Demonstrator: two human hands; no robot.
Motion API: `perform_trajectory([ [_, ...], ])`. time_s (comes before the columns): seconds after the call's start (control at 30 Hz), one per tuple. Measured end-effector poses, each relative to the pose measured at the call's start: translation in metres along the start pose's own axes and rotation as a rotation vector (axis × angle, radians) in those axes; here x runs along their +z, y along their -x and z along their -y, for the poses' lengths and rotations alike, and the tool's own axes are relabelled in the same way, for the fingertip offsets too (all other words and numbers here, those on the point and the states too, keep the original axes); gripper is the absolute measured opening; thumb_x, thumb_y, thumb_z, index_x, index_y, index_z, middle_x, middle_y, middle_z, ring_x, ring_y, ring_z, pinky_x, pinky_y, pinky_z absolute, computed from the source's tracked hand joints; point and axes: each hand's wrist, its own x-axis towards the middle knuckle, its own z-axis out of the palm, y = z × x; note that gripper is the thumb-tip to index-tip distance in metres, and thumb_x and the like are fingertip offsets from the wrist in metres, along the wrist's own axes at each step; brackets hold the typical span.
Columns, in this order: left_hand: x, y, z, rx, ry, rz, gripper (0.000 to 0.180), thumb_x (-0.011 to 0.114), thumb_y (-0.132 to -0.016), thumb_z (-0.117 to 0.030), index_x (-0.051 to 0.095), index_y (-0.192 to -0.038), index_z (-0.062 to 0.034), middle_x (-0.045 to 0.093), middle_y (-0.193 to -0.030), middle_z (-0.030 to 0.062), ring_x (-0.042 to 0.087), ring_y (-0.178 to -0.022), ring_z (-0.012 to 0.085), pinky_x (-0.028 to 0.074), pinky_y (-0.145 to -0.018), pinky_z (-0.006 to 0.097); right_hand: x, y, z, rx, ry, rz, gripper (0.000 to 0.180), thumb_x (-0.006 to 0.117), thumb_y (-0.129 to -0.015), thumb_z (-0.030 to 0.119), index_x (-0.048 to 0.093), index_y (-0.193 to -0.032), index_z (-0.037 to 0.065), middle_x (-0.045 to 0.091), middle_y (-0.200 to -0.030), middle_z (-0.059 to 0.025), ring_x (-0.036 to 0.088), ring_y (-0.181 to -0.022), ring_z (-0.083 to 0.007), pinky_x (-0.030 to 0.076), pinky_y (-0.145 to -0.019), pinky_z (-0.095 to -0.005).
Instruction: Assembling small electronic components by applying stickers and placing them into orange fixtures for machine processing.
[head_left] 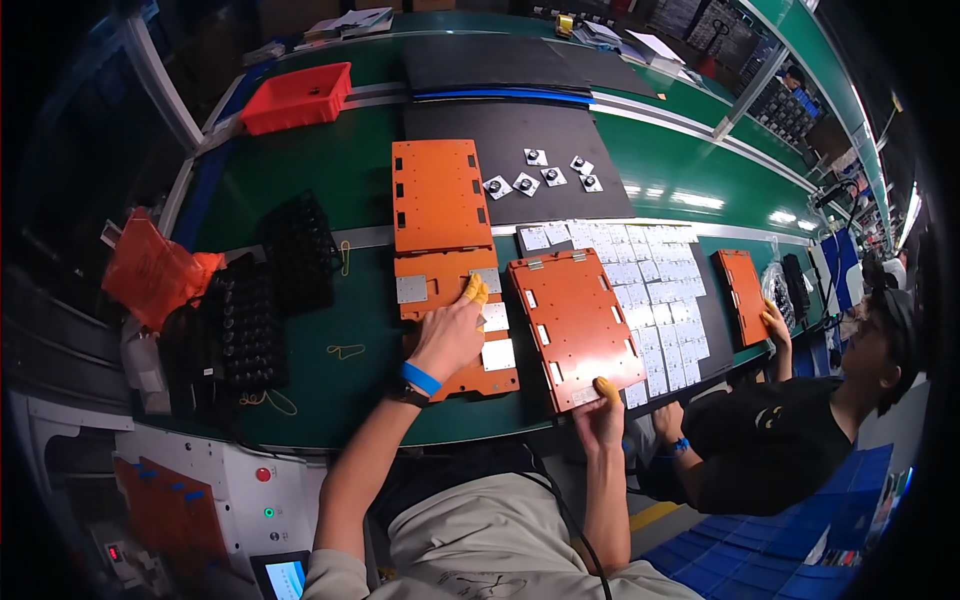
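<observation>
My left hand (452, 335), with yellow finger covers, reaches over the orange fixture base (490, 383). Its fingertips are together at a silver square plate (487, 279) at the base's far right corner. Other pale square plates (498, 354) lie in the base, and the hand covers part of it. Beyond it, touching its far edge, an orange slotted panel (440, 195) lies flat. My right hand (602, 415) is closed on the near edge of another orange slotted fixture (575, 325), with a yellow-covered thumb on top.
Rows of white square boards (660, 290) lie on a dark mat at right. Several small boards with black round parts (525, 184) sit on a black sheet (460, 125). A red bin (298, 98) and black trays (250, 320) are leftward. A co-worker (770, 440) grips an orange fixture (742, 297).
</observation>
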Motion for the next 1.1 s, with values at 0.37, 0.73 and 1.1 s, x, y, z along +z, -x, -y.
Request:
perform_trajectory([
  [0.37, 0.022, 0.000, 0.007, 0.104, -0.104, -0.140, 0.028, 0.056, -0.079, -0.006, 0.065, -0.103, 0.0051, 0.061, -0.130, 0.0246, 0.068, -0.091, 0.0413, 0.053, -0.080, 0.050, 0.012, 0.021, 0.020, 0.200, 0.539, 0.083, 0.044, 0.045, -0.104, 0.043, 0.056, -0.127, 0.006, 0.069, -0.119, -0.0167, 0.070, -0.107, -0.0289, 0.054, -0.097, -0.0429],
  [0.73, 0.031, -0.002, 0.000, 0.114, -0.225, -0.072, 0.031, 0.061, -0.080, -0.006, 0.062, -0.108, 0.0053, 0.061, -0.128, 0.0257, 0.068, -0.089, 0.0419, 0.055, -0.078, 0.052, 0.008, 0.027, 0.024, -0.038, 1.217, -0.133, 0.039, 0.061, -0.100, 0.033, 0.062, -0.102, -0.006, 0.065, -0.072, -0.0088, 0.065, -0.056, -0.0171, 0.056, -0.053, -0.0281],
  [1.1, 0.015, 0.001, -0.001, 0.093, -0.246, -0.010, 0.059, 0.054, -0.084, -0.006, 0.048, -0.143, 0.0022, 0.038, -0.155, 0.0200, 0.067, -0.101, 0.0389, 0.055, -0.086, 0.046, 0.006, 0.034, 0.087, -0.416, 1.234, -0.269, 0.022, 0.055, -0.100, 0.012, 0.069, -0.100, -0.005, 0.067, -0.072, -0.0086, 0.062, -0.053, -0.0134, 0.050, -0.051, -0.0234],
])
